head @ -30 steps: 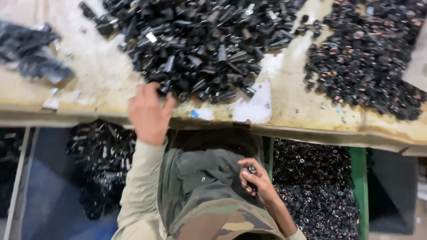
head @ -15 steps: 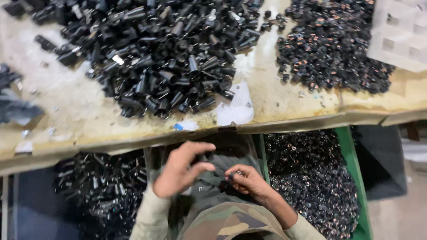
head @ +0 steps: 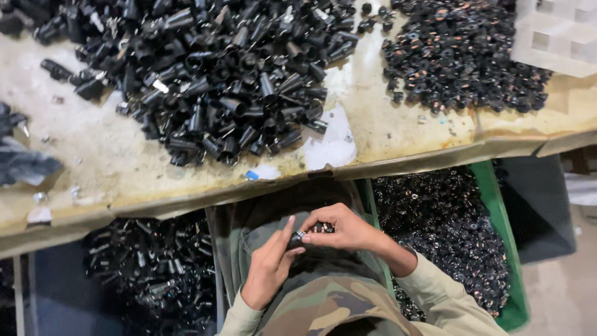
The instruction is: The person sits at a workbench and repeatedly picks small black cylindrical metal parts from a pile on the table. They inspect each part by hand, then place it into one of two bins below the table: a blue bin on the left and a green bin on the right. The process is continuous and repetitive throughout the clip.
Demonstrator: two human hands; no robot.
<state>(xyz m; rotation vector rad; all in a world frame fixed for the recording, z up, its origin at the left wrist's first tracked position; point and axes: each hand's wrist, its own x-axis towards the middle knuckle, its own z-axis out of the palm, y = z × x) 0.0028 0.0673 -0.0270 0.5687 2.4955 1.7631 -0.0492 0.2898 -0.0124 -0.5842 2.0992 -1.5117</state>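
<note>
Small black tube-shaped plastic part [head: 297,239] sits between both hands, over the person's lap in camouflage cloth. Left hand [head: 268,269] pinches its near end with thumb and fingers; right hand [head: 343,228] closes around its other end. Above, a worn beige table [head: 106,162] carries a heap of black plastic tubes [head: 211,81].

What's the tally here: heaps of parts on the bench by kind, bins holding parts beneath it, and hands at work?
Heap of black tube-shaped parts: 1
Heap of small black round parts: 1
Bins holding parts, a dark bin and a green bin: 2
Hands, left hand and right hand, both pinching a small part: 2
Total: 6
</note>
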